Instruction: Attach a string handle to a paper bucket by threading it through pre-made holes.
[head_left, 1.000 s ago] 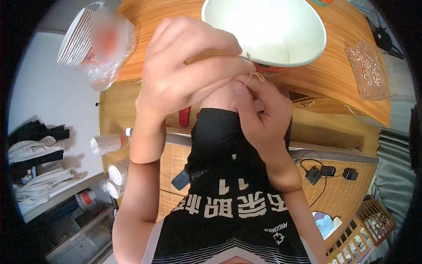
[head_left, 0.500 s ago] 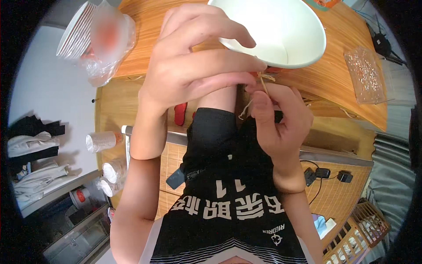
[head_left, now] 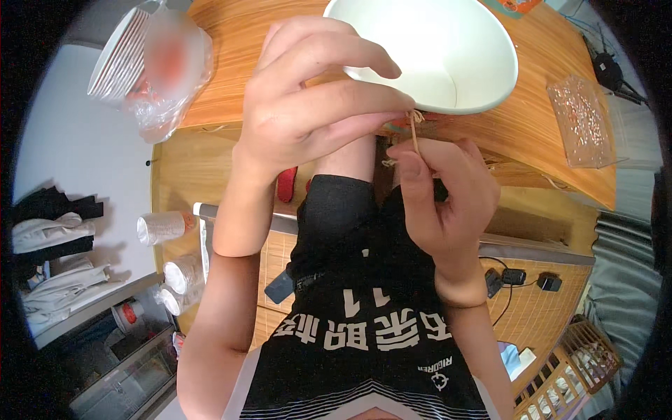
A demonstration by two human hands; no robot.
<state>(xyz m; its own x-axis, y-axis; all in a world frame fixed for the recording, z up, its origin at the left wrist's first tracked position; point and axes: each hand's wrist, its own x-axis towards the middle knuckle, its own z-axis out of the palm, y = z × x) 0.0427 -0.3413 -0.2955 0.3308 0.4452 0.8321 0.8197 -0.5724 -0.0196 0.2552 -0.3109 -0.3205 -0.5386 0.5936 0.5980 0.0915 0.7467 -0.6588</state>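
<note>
A thin beige string (head_left: 414, 131) runs taut and nearly upright between my two hands. My left hand (head_left: 301, 101) pinches its knotted upper part with thumb and fingertips, while the other fingers curl above. Lower down, my right hand (head_left: 451, 192) grips the string between thumb and bent index finger, and a short loose end sticks out to the left. Just behind the string stands a large white tub (head_left: 441, 56) with its mouth toward me, near the front edge of the wooden table. The inside that shows is plain white. My left fingers overlap the tub's near rim.
Plastic-wrapped white bowls (head_left: 115, 59) stand at the table's far left. A clear plastic box (head_left: 579, 122) and a black device (head_left: 607, 68) lie on the right. Below the table are wrapped stacks of cups (head_left: 162, 227), black chargers (head_left: 514, 276) and a slatted wooden basket (head_left: 588, 355).
Between my hands the string stands more upright, and its loose end has risen. My right hand has shifted slightly down and left. Both hands keep their pinch.
</note>
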